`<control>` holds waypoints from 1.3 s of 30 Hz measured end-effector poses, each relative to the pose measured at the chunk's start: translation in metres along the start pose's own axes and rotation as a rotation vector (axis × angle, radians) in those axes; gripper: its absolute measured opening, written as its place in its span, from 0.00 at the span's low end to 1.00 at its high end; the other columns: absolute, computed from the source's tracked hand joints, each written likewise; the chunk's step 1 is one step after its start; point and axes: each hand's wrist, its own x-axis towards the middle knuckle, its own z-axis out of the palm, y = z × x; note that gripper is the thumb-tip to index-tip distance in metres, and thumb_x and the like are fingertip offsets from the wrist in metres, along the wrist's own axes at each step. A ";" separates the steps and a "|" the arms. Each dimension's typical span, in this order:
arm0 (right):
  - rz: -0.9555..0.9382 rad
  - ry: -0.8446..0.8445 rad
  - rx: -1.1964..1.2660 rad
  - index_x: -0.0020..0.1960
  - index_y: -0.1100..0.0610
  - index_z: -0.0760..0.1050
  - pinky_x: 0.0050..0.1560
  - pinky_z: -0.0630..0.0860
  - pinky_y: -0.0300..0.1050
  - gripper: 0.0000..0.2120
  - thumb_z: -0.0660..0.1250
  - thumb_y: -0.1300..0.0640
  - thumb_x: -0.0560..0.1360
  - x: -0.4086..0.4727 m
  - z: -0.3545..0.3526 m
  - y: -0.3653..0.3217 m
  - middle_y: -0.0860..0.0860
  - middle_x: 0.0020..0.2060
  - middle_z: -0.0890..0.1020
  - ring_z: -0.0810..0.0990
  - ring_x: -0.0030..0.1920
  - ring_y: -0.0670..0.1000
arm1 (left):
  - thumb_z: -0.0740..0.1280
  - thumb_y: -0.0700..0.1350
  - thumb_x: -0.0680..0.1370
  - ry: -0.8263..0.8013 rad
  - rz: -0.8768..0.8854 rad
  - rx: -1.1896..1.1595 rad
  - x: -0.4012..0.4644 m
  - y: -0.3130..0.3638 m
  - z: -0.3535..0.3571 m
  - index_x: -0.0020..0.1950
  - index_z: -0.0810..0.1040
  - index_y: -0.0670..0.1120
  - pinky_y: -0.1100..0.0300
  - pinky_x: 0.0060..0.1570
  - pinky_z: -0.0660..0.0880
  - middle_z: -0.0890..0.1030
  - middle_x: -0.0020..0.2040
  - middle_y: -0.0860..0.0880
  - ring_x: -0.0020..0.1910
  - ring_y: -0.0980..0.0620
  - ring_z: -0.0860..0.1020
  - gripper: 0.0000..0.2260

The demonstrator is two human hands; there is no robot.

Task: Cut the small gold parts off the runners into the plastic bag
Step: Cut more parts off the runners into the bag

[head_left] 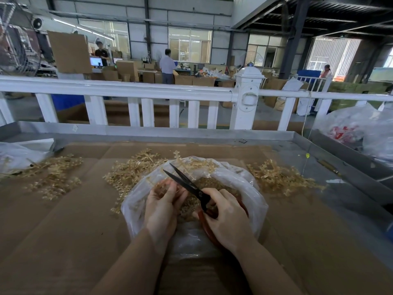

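A clear plastic bag [253, 188] lies open in front of me, with a heap of small gold parts [210, 182] inside. My left hand [162, 206] holds a gold runner [182, 165] over the bag's mouth, its far end sticking up past the blades. My right hand [225, 213] grips the red handles of black-bladed scissors [185, 178]. The blades stand apart and point up and to the left, close to the runner.
Piles of gold runners lie on the cardboard: left [53, 175], middle [131, 171] and right [280, 177]. A metal tray rim [148, 132] and a white fence [127, 90] lie beyond. Plastic bags sit at far right [357, 128] and far left [19, 152].
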 end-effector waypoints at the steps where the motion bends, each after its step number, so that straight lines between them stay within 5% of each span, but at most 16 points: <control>1: -0.005 -0.006 0.001 0.63 0.50 0.75 0.56 0.71 0.38 0.23 0.72 0.45 0.71 0.000 0.000 0.000 0.46 0.51 0.78 0.74 0.55 0.46 | 0.63 0.32 0.78 -0.001 -0.010 -0.011 0.000 0.001 0.000 0.52 0.74 0.41 0.63 0.36 0.80 0.81 0.44 0.44 0.39 0.53 0.84 0.06; 24: -0.028 -0.031 -0.072 0.63 0.50 0.74 0.56 0.66 0.35 0.23 0.70 0.43 0.71 -0.001 0.002 0.002 0.48 0.52 0.78 0.73 0.55 0.48 | 0.60 0.29 0.78 -0.047 -0.050 -0.081 -0.002 0.004 0.000 0.48 0.77 0.40 0.63 0.41 0.81 0.84 0.39 0.46 0.39 0.53 0.84 0.09; 39: -0.027 -0.022 -0.064 0.62 0.53 0.75 0.55 0.67 0.37 0.23 0.72 0.45 0.70 0.000 0.000 0.000 0.49 0.51 0.79 0.75 0.54 0.50 | 0.62 0.31 0.77 -0.087 -0.106 -0.074 0.002 0.005 -0.006 0.50 0.77 0.41 0.68 0.32 0.78 0.84 0.37 0.46 0.33 0.56 0.83 0.08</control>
